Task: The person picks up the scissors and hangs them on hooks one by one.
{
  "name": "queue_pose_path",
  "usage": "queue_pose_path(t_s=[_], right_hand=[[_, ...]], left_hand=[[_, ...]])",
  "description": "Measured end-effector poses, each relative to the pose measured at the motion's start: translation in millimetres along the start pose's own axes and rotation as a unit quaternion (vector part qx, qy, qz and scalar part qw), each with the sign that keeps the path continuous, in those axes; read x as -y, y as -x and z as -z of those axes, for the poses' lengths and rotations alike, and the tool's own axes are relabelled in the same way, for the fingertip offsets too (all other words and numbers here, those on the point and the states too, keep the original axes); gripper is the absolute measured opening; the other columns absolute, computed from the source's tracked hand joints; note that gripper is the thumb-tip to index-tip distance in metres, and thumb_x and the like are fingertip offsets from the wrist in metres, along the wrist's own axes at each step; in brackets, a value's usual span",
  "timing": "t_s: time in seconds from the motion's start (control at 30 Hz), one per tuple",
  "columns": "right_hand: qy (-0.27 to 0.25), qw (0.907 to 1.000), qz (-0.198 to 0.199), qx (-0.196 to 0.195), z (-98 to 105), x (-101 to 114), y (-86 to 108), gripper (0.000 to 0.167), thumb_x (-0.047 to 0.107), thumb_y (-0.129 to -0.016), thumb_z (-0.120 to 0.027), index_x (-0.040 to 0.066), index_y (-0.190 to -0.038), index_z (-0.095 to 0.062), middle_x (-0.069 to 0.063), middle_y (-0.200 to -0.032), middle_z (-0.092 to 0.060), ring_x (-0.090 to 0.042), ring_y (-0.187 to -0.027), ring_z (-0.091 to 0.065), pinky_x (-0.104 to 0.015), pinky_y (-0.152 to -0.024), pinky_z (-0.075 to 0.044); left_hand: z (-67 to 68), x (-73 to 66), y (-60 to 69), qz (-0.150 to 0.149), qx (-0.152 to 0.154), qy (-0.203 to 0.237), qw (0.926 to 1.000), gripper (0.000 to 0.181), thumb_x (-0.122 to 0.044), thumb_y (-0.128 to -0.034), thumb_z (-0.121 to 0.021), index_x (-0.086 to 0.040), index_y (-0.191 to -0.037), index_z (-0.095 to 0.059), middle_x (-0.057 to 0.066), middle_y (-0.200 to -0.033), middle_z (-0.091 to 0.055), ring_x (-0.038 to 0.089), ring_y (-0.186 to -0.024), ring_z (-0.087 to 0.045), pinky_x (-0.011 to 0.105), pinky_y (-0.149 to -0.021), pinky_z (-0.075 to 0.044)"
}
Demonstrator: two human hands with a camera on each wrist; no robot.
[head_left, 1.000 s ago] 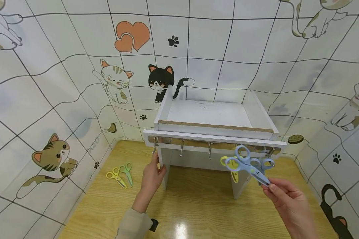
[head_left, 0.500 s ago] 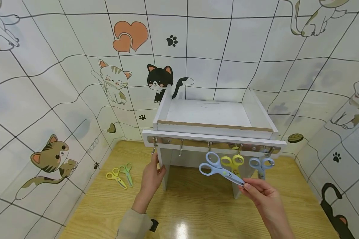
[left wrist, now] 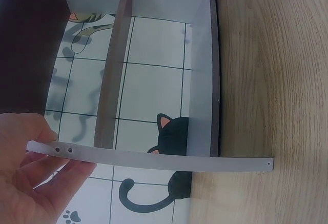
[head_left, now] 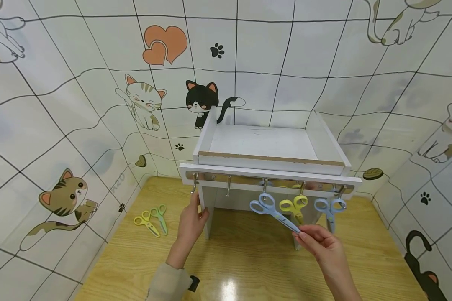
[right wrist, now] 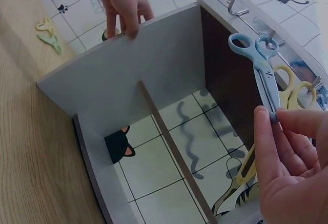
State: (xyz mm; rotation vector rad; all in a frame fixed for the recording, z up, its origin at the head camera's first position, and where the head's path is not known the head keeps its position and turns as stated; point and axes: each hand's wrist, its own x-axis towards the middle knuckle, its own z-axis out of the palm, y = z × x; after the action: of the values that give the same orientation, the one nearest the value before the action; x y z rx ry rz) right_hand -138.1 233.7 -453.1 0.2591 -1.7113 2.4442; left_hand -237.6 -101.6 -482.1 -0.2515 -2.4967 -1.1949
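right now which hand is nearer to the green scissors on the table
Left. The left hand grips the white side panel, to the right of the green scissors; the right hand is farther right, past the panel, pinching blue scissors by the tip.

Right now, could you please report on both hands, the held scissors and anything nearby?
Right hand pinches blue scissors by the tip, handles at the middle hook. Left hand grips the side panel. Yellow scissors hang close beside.
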Motion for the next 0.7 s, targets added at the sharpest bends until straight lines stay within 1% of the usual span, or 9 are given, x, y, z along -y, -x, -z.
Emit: queue_pose_path(t_s=[0.1, 0.2, 0.33, 0.43, 0.53, 0.63, 0.7], right_hand=[[0.026, 0.9996, -0.009, 0.004, 1, 0, 1.3, 0.028, -0.013, -0.094, -0.054, 0.005, -0.105, -0.072, -0.001, -0.099, -0.077, -0.012, -0.090, -0.075, -0.023, -0.082, -0.061], [0.074, 0.9970, -0.024, 0.003, 3, 1, 4.5, 0.021, -0.008, -0.096, -0.055, 0.000, -0.109, -0.069, 0.002, -0.104, -0.076, -0.010, -0.094, -0.074, -0.024, -0.084, -0.062], [0.142, 0.9887, -0.048, -0.008, 10, 3, 8.5, 0.019, -0.001, -0.099, -0.056, -0.005, -0.115, -0.064, 0.009, -0.110, -0.074, -0.006, -0.098, -0.072, -0.024, -0.084, -0.062], [0.170, 0.9835, -0.060, -0.019, 16, 4, 9.5, 0.021, 0.004, -0.100, -0.057, -0.008, -0.116, -0.062, 0.011, -0.110, -0.073, -0.005, -0.097, -0.071, -0.024, -0.082, -0.062], [0.190, 0.9789, -0.067, -0.031, 24, 2, 9.2, 0.022, 0.007, -0.100, -0.058, -0.010, -0.114, -0.062, 0.011, -0.106, -0.072, -0.004, -0.095, -0.070, -0.023, -0.080, -0.062], [0.214, 0.9720, -0.083, -0.050, 31, -2, 7.2, 0.021, 0.008, -0.099, -0.059, -0.010, -0.110, -0.063, 0.012, -0.102, -0.072, -0.003, -0.092, -0.069, -0.021, -0.077, -0.062], [0.240, 0.9638, -0.100, -0.062, 36, -8, 5.2, 0.020, 0.009, -0.099, -0.061, -0.007, -0.108, -0.066, 0.014, -0.100, -0.071, -0.002, -0.090, -0.068, -0.020, -0.075, -0.061]], left_hand=[[-0.2, -0.2, 0.3, -0.002, -0.002, -0.004, 1.0000, 0.051, 0.002, -0.0909, -0.062, -0.005, -0.138, -0.043, 0.024, -0.123, -0.067, 0.037, -0.112, -0.068, 0.038, -0.078, -0.064], [-0.3, -0.2, 0.4, -0.004, -0.004, -0.006, 1.0000, 0.050, 0.001, -0.0910, -0.062, -0.005, -0.137, -0.043, 0.024, -0.123, -0.068, 0.037, -0.111, -0.068, 0.039, -0.078, -0.064], [-0.3, 0.1, 0.1, -0.009, -0.004, -0.006, 0.9999, 0.049, 0.001, -0.0911, -0.061, -0.005, -0.137, -0.043, 0.024, -0.123, -0.068, 0.037, -0.111, -0.068, 0.039, -0.078, -0.064], [-0.3, 0.8, -0.1, -0.012, -0.004, -0.008, 0.9999, 0.049, 0.001, -0.0912, -0.060, -0.005, -0.136, -0.043, 0.023, -0.123, -0.068, 0.037, -0.111, -0.068, 0.039, -0.078, -0.064], [-0.7, 1.8, -0.2, -0.010, -0.005, -0.009, 0.9999, 0.049, 0.001, -0.0911, -0.060, -0.005, -0.137, -0.043, 0.023, -0.123, -0.068, 0.037, -0.111, -0.069, 0.038, -0.077, -0.064], [-1.1, 2.2, -0.2, -0.006, -0.004, -0.007, 0.9999, 0.048, 0.001, -0.0910, -0.061, -0.005, -0.136, -0.044, 0.023, -0.122, -0.068, 0.037, -0.111, -0.069, 0.038, -0.078, -0.064], [-1.3, 2.3, -0.3, -0.005, -0.004, -0.006, 1.0000, 0.048, 0.001, -0.0911, -0.061, -0.005, -0.136, -0.044, 0.023, -0.122, -0.068, 0.037, -0.111, -0.068, 0.039, -0.078, -0.064]])
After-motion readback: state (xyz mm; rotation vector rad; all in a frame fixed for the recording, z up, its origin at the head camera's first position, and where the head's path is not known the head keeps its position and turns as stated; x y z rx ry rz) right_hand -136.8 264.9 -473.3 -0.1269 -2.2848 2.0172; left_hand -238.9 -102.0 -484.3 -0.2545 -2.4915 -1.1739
